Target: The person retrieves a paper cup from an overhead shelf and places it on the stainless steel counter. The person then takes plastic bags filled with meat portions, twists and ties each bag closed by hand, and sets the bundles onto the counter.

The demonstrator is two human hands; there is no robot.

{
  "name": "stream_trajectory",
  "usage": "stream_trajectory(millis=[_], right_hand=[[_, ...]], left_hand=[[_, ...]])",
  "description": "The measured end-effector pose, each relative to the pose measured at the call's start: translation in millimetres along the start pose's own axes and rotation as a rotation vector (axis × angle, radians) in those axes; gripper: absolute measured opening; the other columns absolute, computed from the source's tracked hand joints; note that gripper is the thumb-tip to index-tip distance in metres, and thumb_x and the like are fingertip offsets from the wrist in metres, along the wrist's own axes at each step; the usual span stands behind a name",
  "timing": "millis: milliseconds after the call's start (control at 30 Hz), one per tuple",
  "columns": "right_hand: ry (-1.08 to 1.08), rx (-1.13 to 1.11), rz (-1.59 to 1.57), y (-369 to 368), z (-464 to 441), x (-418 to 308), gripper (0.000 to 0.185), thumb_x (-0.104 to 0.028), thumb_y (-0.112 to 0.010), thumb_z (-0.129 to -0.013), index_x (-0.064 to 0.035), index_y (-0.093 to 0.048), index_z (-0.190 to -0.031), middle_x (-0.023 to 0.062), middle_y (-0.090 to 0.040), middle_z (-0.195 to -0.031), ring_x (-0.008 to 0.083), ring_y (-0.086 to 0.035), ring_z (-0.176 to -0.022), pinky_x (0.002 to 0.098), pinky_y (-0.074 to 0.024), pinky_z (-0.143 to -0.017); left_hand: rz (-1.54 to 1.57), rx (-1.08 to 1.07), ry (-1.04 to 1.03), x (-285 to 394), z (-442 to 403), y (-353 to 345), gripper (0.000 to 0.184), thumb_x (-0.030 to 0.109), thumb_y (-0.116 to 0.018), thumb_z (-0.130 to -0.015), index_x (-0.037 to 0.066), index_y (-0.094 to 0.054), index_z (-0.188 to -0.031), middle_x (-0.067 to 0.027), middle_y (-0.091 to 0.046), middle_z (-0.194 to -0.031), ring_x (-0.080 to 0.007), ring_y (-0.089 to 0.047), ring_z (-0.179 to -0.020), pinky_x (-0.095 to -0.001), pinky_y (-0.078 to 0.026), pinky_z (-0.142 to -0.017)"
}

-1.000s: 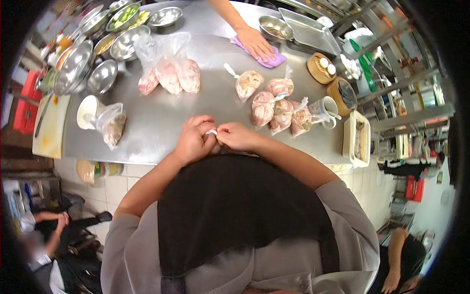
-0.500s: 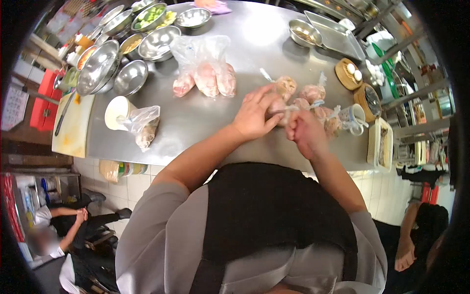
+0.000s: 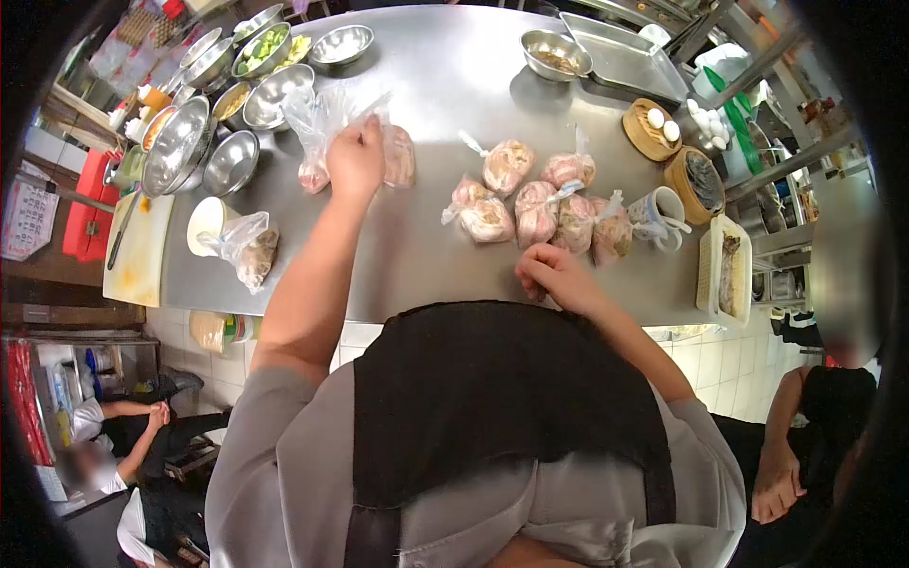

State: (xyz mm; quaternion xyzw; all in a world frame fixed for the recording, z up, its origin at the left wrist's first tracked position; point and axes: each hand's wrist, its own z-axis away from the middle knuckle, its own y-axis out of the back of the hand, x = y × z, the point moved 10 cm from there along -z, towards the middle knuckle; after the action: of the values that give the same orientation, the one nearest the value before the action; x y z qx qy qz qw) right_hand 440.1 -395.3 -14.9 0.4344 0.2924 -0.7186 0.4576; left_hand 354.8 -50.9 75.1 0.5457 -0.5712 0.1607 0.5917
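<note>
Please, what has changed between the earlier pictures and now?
The newest knotted bag was let go, left of the others. The left hand moved left to the untied bags; the right hand drew back. The cutting board stayed.

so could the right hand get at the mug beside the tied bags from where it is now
Probably yes. The right hand is on that side, and bare steel table lies on the mug's near side. A tied bag crowds its left, so going around looks easier.
</note>
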Motion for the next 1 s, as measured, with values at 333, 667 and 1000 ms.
stream_trajectory(millis=[333,667,1000], right_hand=[[0.156,-0.007,0.169,-13,-1,-36,0.020,-0.021,-0.067,-0.096,-0.0028,-0.065,-0.102,-0.0023,-0.059,-0.076,0.0057,-0.054,-0.068,0.0239,-0.0451,-0.059],[0.538,0.159,0.522,-98,-43,-102,0.078,-0.038,-0.088,-0.072,0.0025,-0.054,-0.128,0.0184,-0.063,-0.117,0.0266,-0.064,-0.085,0.0388,-0.0545,-0.078],[0.803,0.422,0.627,-101,-46,-96,0.026,-0.016,-0.058,-0.087,-0.0004,-0.064,-0.106,0.0271,-0.064,-0.097,0.0456,-0.063,-0.093,0.0511,-0.0510,-0.083]], left_hand=[[0.131,-0.153,-0.125,47,55,33,0.027,0.023,-0.061,-0.101,-0.001,-0.073,-0.100,-0.0045,-0.071,-0.085,-0.0091,-0.060,-0.077,-0.0269,-0.049,-0.072],[0.164,-0.569,-0.069,69,117,29,0.023,0.016,-0.066,-0.097,-0.001,-0.071,-0.111,-0.0077,-0.072,-0.099,-0.0132,-0.063,-0.092,-0.0306,-0.051,-0.086],[-0.132,-0.590,-0.415,29,118,44,0.086,0.028,-0.090,-0.070,0.003,-0.050,-0.142,-0.0218,-0.052,-0.142,-0.0346,-0.050,-0.132,-0.0419,-0.041,-0.109]])
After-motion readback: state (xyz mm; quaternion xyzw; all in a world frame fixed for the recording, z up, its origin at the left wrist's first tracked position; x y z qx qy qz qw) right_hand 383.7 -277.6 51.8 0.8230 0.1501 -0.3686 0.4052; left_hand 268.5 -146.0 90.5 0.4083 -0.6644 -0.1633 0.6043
